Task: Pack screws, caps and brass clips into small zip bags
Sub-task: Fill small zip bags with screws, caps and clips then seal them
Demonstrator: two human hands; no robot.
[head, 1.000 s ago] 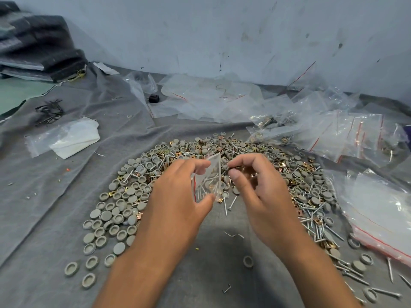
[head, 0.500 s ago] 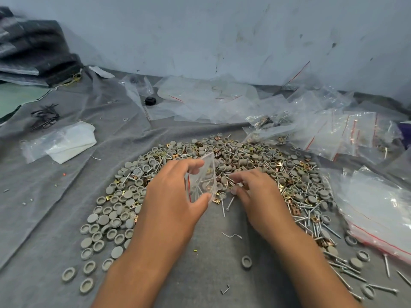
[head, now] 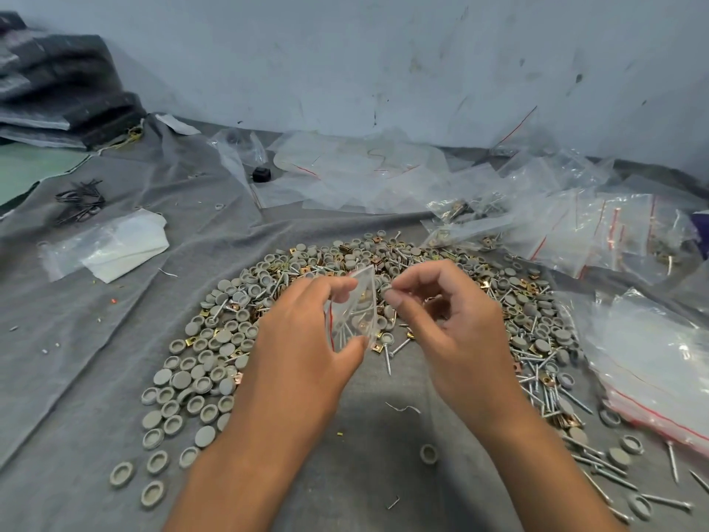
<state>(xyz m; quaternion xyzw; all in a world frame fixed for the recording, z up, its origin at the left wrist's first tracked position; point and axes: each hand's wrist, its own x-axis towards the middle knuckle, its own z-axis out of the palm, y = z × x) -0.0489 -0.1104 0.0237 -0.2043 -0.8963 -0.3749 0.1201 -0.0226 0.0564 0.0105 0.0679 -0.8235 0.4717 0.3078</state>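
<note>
Centre of frame: left hand (head: 307, 339) pinches a small clear zip bag (head: 355, 307), thumb below, fingers on top; screws visible inside. Right hand (head: 456, 332) just right of the bag mouth, thumb and forefinger pinching a grey cap (head: 386, 289). Both above the pile of caps, screws and brass clips (head: 238, 328) on grey cloth (head: 115, 301). Filled bags (head: 598, 228) at upper right.

Soft even daylight, faint shadows, glare on plastic bags (head: 598, 224), wide-angle bending and blur at edges
</note>
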